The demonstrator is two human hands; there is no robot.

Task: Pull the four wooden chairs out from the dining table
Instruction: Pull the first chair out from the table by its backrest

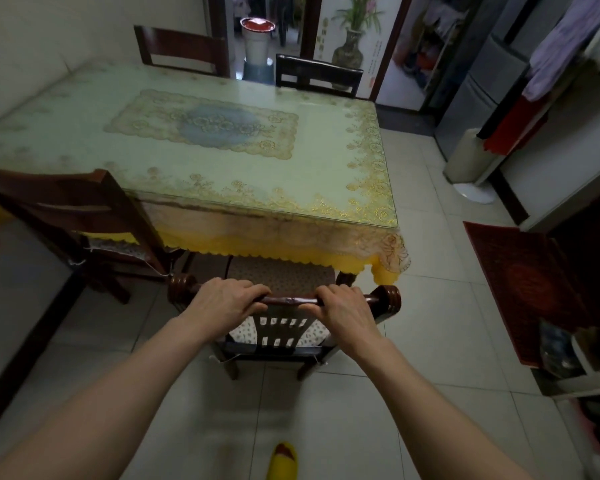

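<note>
1. Both hands are clamped on the curved top rail of the dark wooden chair with the patterned seat cushion [284, 301]: the left hand [222, 303] near the rail's left scrolled end, the right hand [347, 308] near the right one, fingers curled over the front of the rail
2. Just beyond the knuckles, the front of that cushion lies under the yellow scalloped fringe of the rectangular table with the gold floral cloth [371, 161], so this chair looks only partly drawn out
3. Off to the left of the left hand, a second dark wooden chair with a slatted back [66, 199] stands close against the table's near edge and seems not yet pulled
4. Far past both hands, across the tabletop, two more dark chair backs show: one beyond the left hand [181, 46], one beyond the right [317, 76], both close to the far edge
5. My judgement: the job is at an early stage, with this pull to finish and three chairs left
</note>
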